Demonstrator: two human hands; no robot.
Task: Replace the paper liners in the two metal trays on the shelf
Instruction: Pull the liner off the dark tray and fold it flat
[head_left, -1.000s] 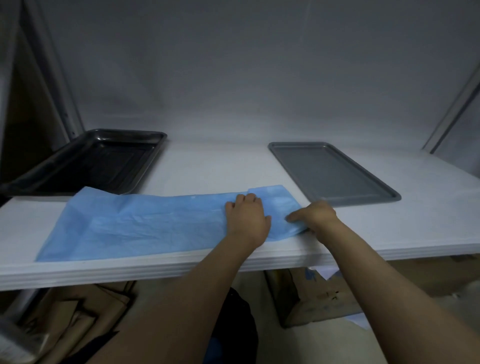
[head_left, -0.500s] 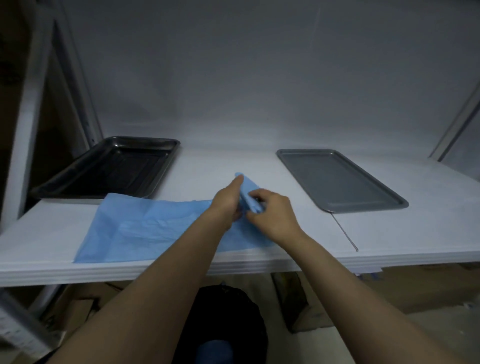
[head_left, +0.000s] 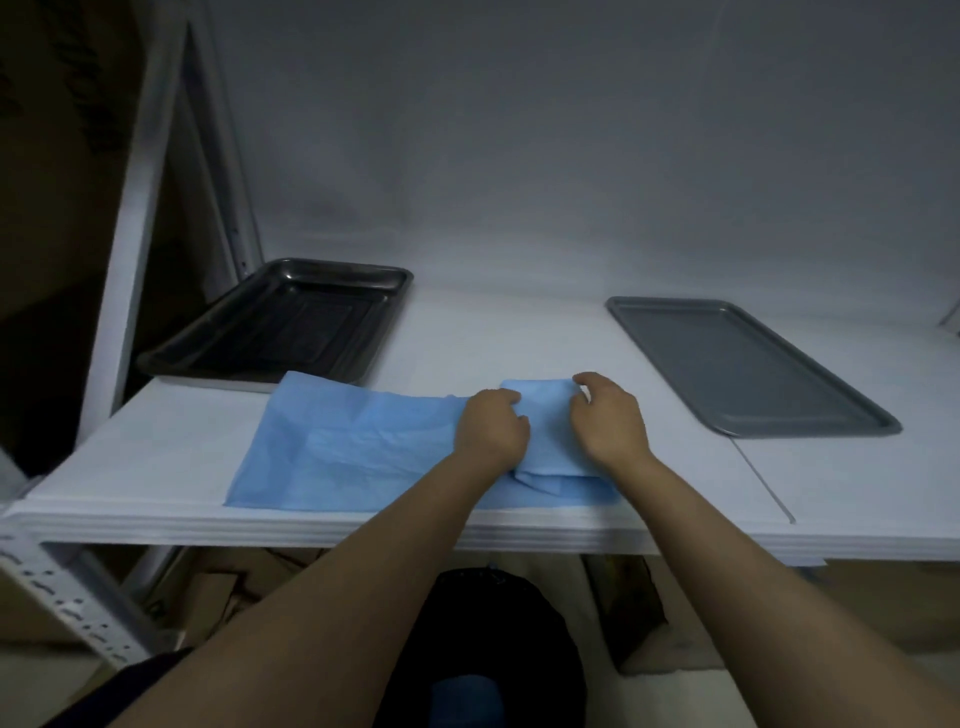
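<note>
left hand (head_left: 491, 426) fingers curled, gripping liner (head_left: 353, 452) fold | right hand (head_left: 610, 421) curled, pinching fold's far edge | black tray (head_left: 280, 322) 10 o'clock | grey tray (head_left: 743, 364) 2 o'clock

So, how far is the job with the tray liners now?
Done, it seems: the black tray and the grey tray are both bare, no old paper inside. In hand: the left hand and the right hand hold the blue paper, folded over at its right end, on the shelf between the trays. Left: a fresh liner into each tray.
</note>
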